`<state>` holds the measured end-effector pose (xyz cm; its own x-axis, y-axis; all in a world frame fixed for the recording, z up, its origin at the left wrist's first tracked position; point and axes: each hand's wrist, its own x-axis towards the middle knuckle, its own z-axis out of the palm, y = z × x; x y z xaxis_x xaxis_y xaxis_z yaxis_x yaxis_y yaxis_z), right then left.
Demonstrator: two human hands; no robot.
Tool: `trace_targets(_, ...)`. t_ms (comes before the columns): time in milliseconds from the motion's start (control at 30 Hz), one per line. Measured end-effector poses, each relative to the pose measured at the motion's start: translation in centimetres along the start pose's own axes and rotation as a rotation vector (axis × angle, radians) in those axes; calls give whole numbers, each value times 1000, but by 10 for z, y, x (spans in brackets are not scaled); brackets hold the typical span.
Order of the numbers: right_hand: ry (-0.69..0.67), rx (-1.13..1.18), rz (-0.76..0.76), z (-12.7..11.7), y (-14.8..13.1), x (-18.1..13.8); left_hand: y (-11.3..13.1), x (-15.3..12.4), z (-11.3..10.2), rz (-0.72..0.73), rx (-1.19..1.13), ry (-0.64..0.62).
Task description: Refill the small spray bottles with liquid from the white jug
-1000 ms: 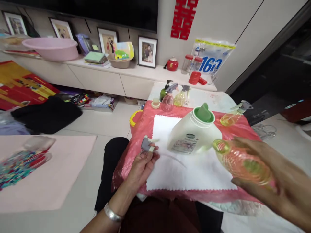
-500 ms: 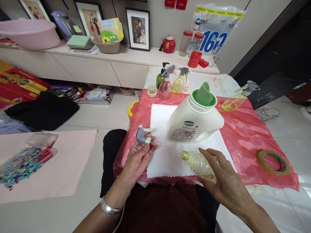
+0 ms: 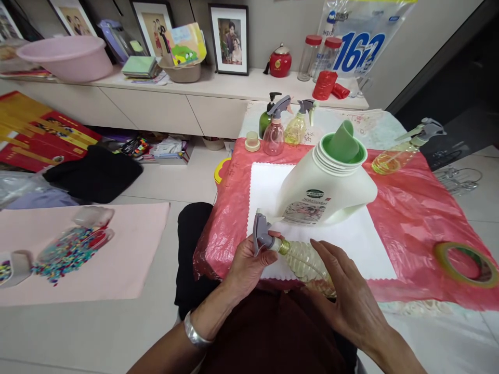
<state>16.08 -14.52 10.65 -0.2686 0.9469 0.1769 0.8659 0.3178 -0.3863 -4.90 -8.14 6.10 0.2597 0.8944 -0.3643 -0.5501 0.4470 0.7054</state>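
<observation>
My left hand [image 3: 251, 262] is closed around the collar of a grey spray head [image 3: 262, 232] with a pale trigger. Its collar sits against the neck of a clear ribbed bottle [image 3: 306, 259]; whether it is screwed on I cannot tell. My right hand [image 3: 345, 285] wraps the bottle's lower part, which lies tilted and holds yellowish liquid. Just beyond stands a big white detergent jug [image 3: 327, 187], uncapped, with a green spout [image 3: 343, 143] at its mouth. Under the jug lies a white scalloped sheet [image 3: 265, 192].
Behind the jug stand a pink spray bottle [image 3: 274, 136], a yellowish spray bottle [image 3: 295, 127], a green pump bottle [image 3: 265, 120] and a cap [image 3: 252, 141]. Another spray bottle [image 3: 397, 156] and a tape roll [image 3: 465, 265] are at the right on red plastic [image 3: 413, 218].
The spray head has moved right to the bottle's neck, and its thin tube, exposed before, is now inside the bottle. The view has shifted slightly.
</observation>
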Motion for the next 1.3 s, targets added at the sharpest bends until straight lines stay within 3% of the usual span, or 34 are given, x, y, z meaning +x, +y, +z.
trace_targets(667,47,-15,-95,4,-5,-2,2,-3,4,-35,-41,2)
trace_targets(800,25,74,-55,4,-3,-5,5,-5,4,-46,-41,-13)
trace_targets(1000,-171,537,88,0,6,-5,12,-9,0,-88,8,-111)
trace_targets(1167,-353,1237,447,9,20,-5,13,-11,0,-86,-34,-251)
trace_targets(1300,-339,1623,642,21,17,-1,9,-12,2,-132,-130,-243)
